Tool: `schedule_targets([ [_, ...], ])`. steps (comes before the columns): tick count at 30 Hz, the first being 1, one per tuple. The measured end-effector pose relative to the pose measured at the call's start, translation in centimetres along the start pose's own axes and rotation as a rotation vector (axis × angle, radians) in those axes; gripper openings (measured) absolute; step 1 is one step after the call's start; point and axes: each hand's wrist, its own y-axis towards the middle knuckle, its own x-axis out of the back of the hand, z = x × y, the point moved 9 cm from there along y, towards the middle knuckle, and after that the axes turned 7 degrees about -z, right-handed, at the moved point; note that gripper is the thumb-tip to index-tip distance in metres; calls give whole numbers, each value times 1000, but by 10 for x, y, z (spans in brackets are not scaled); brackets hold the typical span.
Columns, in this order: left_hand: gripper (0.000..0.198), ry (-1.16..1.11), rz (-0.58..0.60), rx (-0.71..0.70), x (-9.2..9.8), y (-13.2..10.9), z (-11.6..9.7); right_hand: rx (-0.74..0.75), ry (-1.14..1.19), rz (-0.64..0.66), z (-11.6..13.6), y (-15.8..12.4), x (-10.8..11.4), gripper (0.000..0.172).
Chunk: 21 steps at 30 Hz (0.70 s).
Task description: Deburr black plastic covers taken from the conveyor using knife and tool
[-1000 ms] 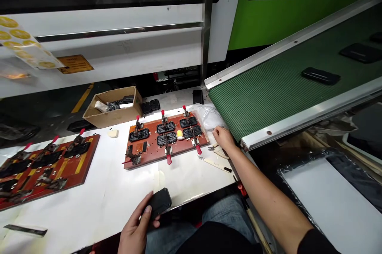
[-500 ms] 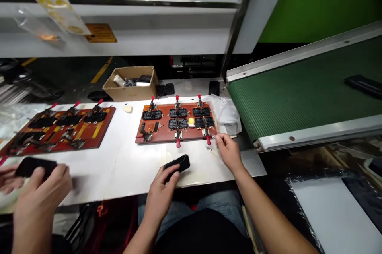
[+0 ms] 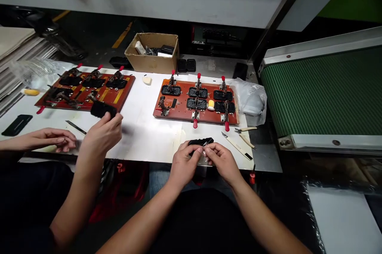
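Near the table's front edge, my left hand (image 3: 185,163) grips a black plastic part (image 3: 196,142) lying across its fingers. My right hand (image 3: 220,159) meets it there, thumb and fingertips pinched at the part's right end. Something small and shiny shows between the fingertips, too small to name. Just right of my hands lie a pale-handled craft knife (image 3: 237,145) and cutting pliers (image 3: 247,136) with cream handles. Beyond them sits a red fixture board (image 3: 182,114) with red-tipped toggle clamps and several black parts on it. A yellow and white piece (image 3: 211,105) rests among those parts.
At left, a co-worker's hand (image 3: 103,134) holds a black part (image 3: 103,109) before a second fixture board (image 3: 127,95). A cardboard box (image 3: 153,64) stands behind. Right are a plastic bag (image 3: 252,101) and a green conveyor belt (image 3: 325,95).
My right hand has come left from beside the board to my left hand and the black part. The co-worker's hand has raised a black part toward the left board. The view has shifted.
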Motion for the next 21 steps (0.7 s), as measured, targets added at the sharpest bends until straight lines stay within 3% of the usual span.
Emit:
schedule_targets([
  [5,18,5,-27,-7,1,-3,1,-29,31,-28,-4,0,-4,52],
  [9,16,13,-61,18,6,-1,7,-9,3,49,0,-6,-4,44],
  [16,14,6,-22,13,2,0,6,45,-40,-55,1,-10,10,37],
  [21,18,-7,11,-33,-2,-4,3,54,-25,-31,3,-12,9,34],
])
